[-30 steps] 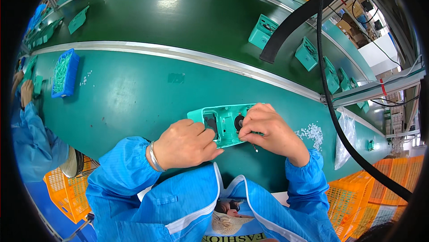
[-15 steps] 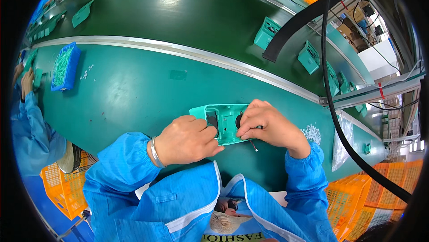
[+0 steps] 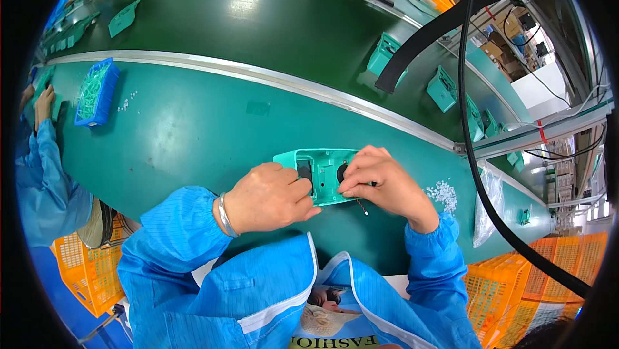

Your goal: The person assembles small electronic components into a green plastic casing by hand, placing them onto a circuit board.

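A green plastic housing (image 3: 327,175) lies open side up on the bench in front of me, its inner ribs and a dark opening showing. My left hand (image 3: 274,199) is closed on its left end, fingers curled over the wall. At the right end, my right hand (image 3: 380,181) pinches with thumb and fingers inside the rim, beside a round black part (image 3: 342,172) that it partly covers. Whatever sits between those fingertips is hidden. A short thin wire with a small white connector (image 3: 365,212) hangs over the near edge of the housing, below my right fingers.
Small white pieces (image 3: 442,195) are heaped right of my right hand, near a clear plastic bag (image 3: 489,204). A blue bin (image 3: 97,93) of green strips stands left, near a co-worker's hand (image 3: 44,104). Beyond the metal rail (image 3: 258,74) sit several green housings (image 3: 442,89). A black cable (image 3: 474,136) hangs right.
The view has shifted slightly. Both hands keep almost the same place on the housing; the right fingers have moved only a little, and the wire's connector hangs a little differently.
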Tool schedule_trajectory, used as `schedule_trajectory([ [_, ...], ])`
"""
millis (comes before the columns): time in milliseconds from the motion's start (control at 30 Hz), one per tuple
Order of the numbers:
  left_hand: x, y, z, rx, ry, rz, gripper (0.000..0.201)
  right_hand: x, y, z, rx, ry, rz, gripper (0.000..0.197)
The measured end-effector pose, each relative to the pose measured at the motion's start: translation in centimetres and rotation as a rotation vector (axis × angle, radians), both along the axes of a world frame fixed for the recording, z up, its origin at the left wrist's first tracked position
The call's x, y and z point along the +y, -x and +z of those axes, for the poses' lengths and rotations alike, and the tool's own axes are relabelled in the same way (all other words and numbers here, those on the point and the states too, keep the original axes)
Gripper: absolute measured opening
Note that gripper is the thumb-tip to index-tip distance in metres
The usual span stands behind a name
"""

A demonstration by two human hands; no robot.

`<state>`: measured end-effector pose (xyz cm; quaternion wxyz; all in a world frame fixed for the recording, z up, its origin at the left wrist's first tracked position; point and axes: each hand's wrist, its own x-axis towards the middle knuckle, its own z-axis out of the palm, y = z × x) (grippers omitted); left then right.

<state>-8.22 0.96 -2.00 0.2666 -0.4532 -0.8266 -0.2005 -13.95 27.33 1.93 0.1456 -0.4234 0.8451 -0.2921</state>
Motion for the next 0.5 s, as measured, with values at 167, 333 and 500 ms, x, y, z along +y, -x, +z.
schedule_trajectory([
  [167,-0.3,0.3,0.5,0.007,-0.009,-0.006,0.042,1.5,-2.4,0.0,-0.028,0.375,-0.393,0.015],
  [333,-1.9,1.8,0.6,-0.007,-0.047,0.130,0.038,0.4,-5.1,-2.6,0.010,0.584,-0.372,0.012],
  [500,-3.6,7.1,0.5,0.071,-0.082,0.448,0.035,-2.1,-6.0,-6.4,0.260,0.552,-0.036,0.011],
])
